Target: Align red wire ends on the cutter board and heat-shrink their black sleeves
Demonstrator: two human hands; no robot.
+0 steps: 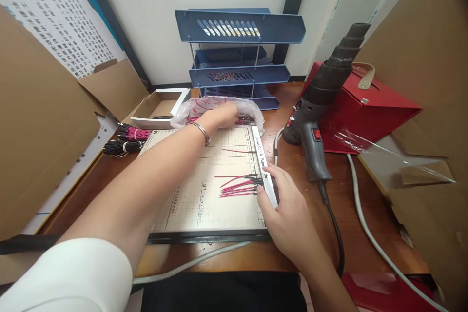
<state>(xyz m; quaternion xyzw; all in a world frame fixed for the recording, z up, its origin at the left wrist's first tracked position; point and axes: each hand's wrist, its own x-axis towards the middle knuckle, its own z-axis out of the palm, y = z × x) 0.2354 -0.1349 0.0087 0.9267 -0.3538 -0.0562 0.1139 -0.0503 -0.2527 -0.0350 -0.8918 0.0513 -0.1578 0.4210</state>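
Observation:
My left hand [228, 113] reaches across into a clear plastic bag [250, 105] with red print, at the far edge of the paper cutter. Its fingers are turned away and hidden. Pink and black wires [244, 120] show inside the bag. On the paper cutter [183, 204] lie several short pink wires [237, 188], their black ends against the white strip [260, 156]. One more pink wire [239, 150] lies apart, farther up the board. My right hand [287, 209] rests at the strip with thumb and forefinger apart; the thumb tip is beside the black wire ends.
Bundles of pink and black wires [133, 132] lie left of the cutter, by an open white box [161, 105]. Behind stands a blue tray rack [239, 75]. A heat gun [316, 102] and red box [380, 107] are at right; cardboard flanks both sides.

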